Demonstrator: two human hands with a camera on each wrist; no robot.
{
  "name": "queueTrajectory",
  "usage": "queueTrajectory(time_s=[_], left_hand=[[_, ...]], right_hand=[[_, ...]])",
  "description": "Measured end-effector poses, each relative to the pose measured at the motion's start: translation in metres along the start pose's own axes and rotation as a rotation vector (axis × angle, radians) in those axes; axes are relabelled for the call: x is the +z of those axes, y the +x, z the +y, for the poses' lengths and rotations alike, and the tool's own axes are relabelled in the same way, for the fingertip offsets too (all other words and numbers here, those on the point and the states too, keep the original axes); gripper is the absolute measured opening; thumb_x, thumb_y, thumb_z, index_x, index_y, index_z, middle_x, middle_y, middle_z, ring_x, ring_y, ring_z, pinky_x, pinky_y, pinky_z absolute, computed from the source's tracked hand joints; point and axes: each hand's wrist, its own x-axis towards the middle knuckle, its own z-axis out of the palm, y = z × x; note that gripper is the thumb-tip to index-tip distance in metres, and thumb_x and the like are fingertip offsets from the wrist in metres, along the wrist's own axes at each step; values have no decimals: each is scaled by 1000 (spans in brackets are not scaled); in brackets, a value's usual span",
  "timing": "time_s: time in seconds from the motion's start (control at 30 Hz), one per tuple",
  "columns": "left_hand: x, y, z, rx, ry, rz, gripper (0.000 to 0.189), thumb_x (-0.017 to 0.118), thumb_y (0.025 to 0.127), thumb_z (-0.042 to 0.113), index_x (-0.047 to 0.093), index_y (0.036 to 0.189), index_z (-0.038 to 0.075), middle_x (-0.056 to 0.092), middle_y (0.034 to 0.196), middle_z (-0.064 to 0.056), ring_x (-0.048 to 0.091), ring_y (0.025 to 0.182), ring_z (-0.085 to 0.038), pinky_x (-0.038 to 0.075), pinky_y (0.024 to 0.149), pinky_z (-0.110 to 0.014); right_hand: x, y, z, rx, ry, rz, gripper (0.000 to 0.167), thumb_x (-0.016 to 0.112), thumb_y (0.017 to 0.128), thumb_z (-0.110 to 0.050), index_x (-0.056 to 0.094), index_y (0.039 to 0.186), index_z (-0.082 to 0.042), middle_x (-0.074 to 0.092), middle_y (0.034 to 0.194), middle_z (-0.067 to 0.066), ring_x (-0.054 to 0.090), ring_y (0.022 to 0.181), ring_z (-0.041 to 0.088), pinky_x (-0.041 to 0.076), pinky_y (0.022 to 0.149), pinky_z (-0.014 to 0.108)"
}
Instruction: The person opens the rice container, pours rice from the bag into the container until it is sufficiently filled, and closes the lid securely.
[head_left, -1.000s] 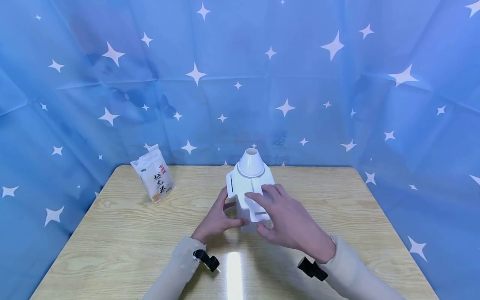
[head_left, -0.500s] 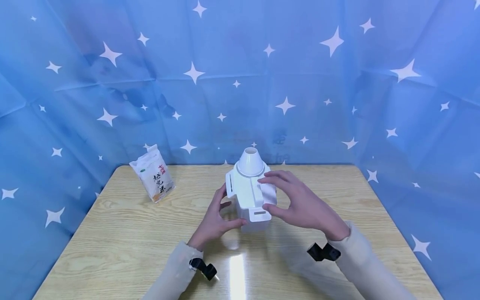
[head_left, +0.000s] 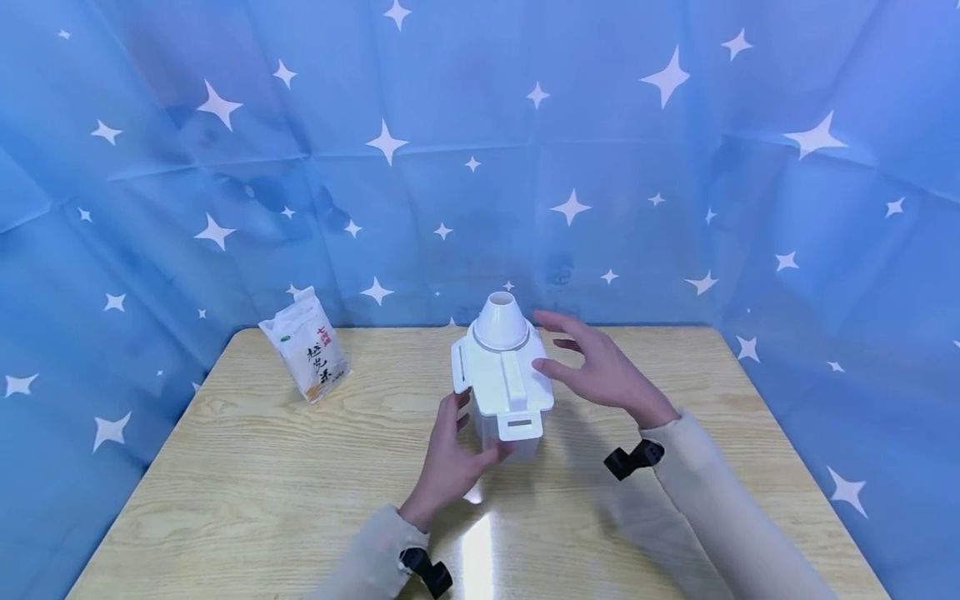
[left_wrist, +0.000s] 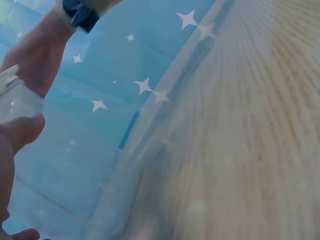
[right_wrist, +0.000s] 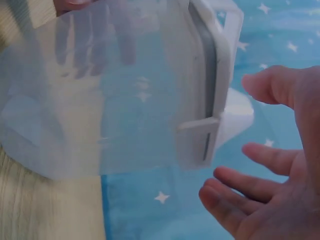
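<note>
A clear plastic storage container with a white lid stands upright on the table. On the back of its lid sits a white cone-shaped cap, hollow at the top. White slotted clips show at the lid's left and front edges. My left hand holds the container's near left corner, thumb on the front and fingers on the left side; those fingers show through the clear wall in the right wrist view. Beside the lid's right edge, my right hand has its fingers spread and holds nothing. Its thumb and fingers are apart from the lid in the right wrist view.
A white bag of rice with dark and red lettering stands at the back left of the wooden table. Behind the table hangs a blue curtain with white stars.
My right hand has moved from over the lid's front, off to its right side and farther back. My left hand has shifted slightly to the right along the container, which stays in place.
</note>
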Motion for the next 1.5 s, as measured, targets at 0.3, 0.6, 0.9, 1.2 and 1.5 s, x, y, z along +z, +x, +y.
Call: queueTrajectory(time_s=[0.3,0.6,0.9,1.2,1.5], left_hand=[[11,-2,0,-19,-19,23,92,86,83,23,30,156,19,40,156,-5,39,147,-30,44,119,-49],[4,2,-4,-30,-28,-14,92,87,82,23,32,155,21,41,156,0,41,147,-24,45,118,-44],[-10,12,-11,-27,-92,-97,91,88,81,22,35,155,28,43,156,2,43,146,-26,44,119,-47],[-28,25,-19,-81,-111,-211,92,88,82,22,35,156,35,43,160,4,41,149,-27,45,118,-51],[-49,40,-27,-110,-234,-375,91,85,84,14,35,158,33,46,157,-2,49,142,-35,49,113,-49]], right_hand=[[5,9,9,107,97,-42,65,74,95,-21,46,154,-14,50,155,11,54,138,38,45,117,53],[9,5,7,113,134,-13,63,75,94,-20,50,152,-15,52,154,11,56,136,37,49,114,52],[16,-1,1,114,92,60,62,76,94,-21,52,150,-11,56,149,12,60,130,37,51,111,53],[25,-10,-7,81,-14,135,51,76,94,-29,62,140,-13,59,143,7,62,125,32,58,103,48],[39,-18,-20,99,-125,221,56,77,93,-33,63,139,-5,61,136,14,64,119,32,61,97,45]])
